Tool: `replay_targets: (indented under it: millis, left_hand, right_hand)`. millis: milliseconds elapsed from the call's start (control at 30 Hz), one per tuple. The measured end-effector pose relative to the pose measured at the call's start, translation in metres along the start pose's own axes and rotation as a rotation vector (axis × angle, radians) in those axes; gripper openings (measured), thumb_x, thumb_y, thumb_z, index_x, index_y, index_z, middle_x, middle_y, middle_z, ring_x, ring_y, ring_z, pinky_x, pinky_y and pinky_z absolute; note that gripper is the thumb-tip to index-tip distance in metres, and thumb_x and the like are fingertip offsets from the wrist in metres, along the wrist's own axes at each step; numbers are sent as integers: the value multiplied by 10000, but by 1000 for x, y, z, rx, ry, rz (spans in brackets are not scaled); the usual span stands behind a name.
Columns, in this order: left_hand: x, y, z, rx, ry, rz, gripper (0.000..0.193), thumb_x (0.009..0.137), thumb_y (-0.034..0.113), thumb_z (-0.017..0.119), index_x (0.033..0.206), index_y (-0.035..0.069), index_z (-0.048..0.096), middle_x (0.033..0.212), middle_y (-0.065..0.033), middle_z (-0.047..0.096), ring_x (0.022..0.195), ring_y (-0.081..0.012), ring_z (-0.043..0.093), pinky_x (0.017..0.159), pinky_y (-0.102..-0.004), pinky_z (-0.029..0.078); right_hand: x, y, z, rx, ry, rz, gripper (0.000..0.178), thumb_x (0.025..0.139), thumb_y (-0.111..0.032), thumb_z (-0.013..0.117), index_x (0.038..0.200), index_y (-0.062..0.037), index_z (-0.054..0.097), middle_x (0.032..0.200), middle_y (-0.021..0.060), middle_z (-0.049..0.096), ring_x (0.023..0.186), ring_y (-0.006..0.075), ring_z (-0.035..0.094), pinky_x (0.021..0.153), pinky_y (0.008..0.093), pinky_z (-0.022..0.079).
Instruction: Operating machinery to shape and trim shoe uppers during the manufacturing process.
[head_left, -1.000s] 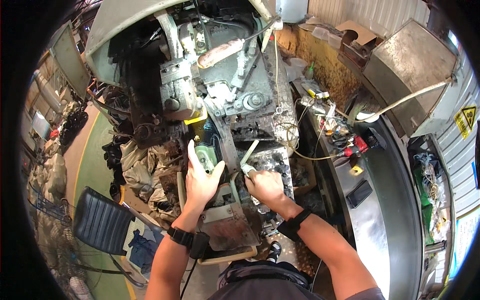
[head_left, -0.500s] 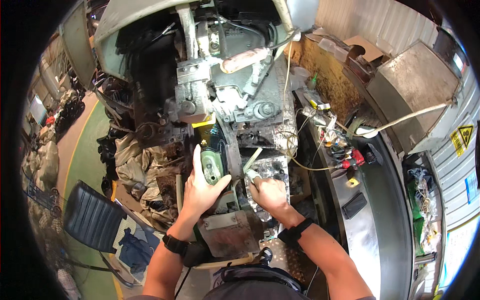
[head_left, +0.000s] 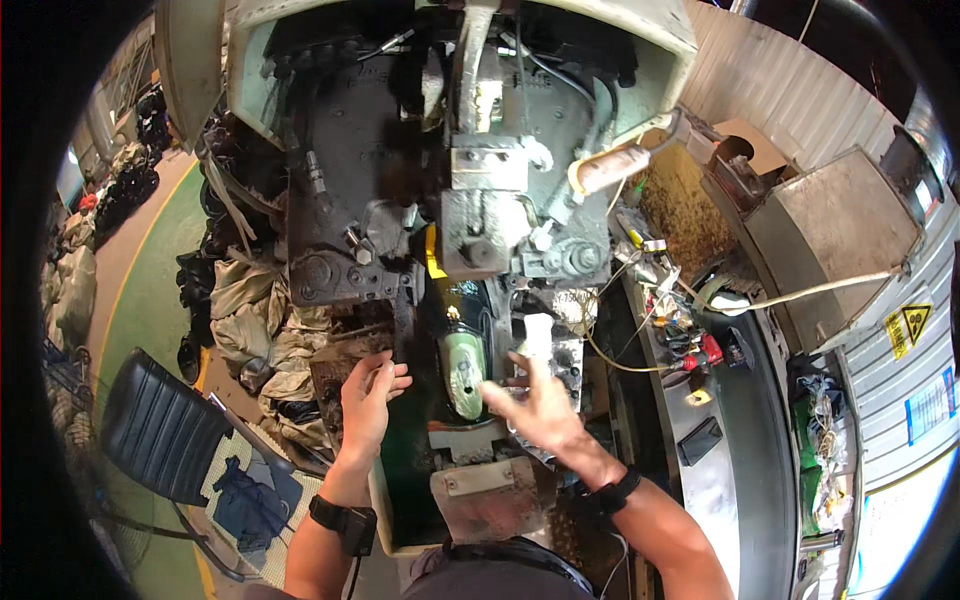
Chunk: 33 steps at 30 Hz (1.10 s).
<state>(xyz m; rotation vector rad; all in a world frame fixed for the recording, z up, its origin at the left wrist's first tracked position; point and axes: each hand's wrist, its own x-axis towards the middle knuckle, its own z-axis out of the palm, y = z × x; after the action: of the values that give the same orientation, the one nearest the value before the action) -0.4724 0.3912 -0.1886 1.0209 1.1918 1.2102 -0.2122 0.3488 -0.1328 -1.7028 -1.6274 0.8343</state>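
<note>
A green shoe last point(head_left: 463, 372) with a dark shoe upper point(head_left: 458, 300) around its front part stands in the machine in front of me. A yellow strip point(head_left: 434, 252) shows at the upper's far end. My left hand point(head_left: 370, 405) hovers left of the last, fingers loosely bent and apart, holding nothing. To the right of the last is my right hand point(head_left: 545, 408), its thumb stretched toward the green heel end. Its fingers are spread. Just beyond its fingertips, a white piece point(head_left: 538, 336) lies against the machine; its kind is unclear.
Metal clamps and a block point(head_left: 480, 230) overhang the upper. A lamp-like handle point(head_left: 612, 168) sticks out at the right. A grimy metal plate point(head_left: 487, 500) is close to my body. Further right, a bench carries a red power tool point(head_left: 703, 352) and a phone-like dark slab point(head_left: 699, 441).
My left hand has come off the green last and moved left. The right hand has loosened from the whitish thing it gripped and spread its fingers. The view has shifted.
</note>
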Motion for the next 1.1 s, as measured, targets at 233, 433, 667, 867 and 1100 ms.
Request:
replay_targets:
  millis: [233,433,667,867,1100]
  left_hand:
    - [18,8,-1,-117,-34,38,295,1045,186,597,1285,15,611,1130,-153,719,963,-212,722,862,-331,556]
    - [9,21,12,-178,-90,24,364,1025,178,640,1323,-25,595,1130,-135,721,993,-204,714,892,-319,550]
    - [-19,100,50,-478,-217,46,398,1000,195,667,1323,-10,556,1154,-121,689,1052,-224,676,967,-354,525]
    - [-86,115,121,-518,-353,301,455,840,-57,784,1260,-29,611,1132,-170,729,1044,-218,697,975,-389,547]
    - [-132,110,200,-353,-527,267,341,841,-31,787,1155,-52,655,1096,-171,734,1019,-232,706,966,-398,557]
  right_hand:
    - [15,-36,55,-174,138,-225,989,763,-323,856,1420,178,313,1326,393,492,1244,475,538,1064,456,446]
    - [12,-39,58,-190,230,-296,868,803,-255,804,1425,144,348,1316,329,510,1177,435,545,984,497,468]
    - [-95,-66,-14,347,-47,-131,980,750,-78,840,1525,75,259,1442,227,468,1370,303,432,1160,399,331]
    - [-164,10,-17,-8,159,-518,1148,715,-40,815,1602,8,86,1562,269,261,1453,414,295,1203,483,234]
    - [-232,44,-62,-59,367,-472,1222,707,-79,869,1609,25,52,1611,277,213,1444,375,342,1201,436,259]
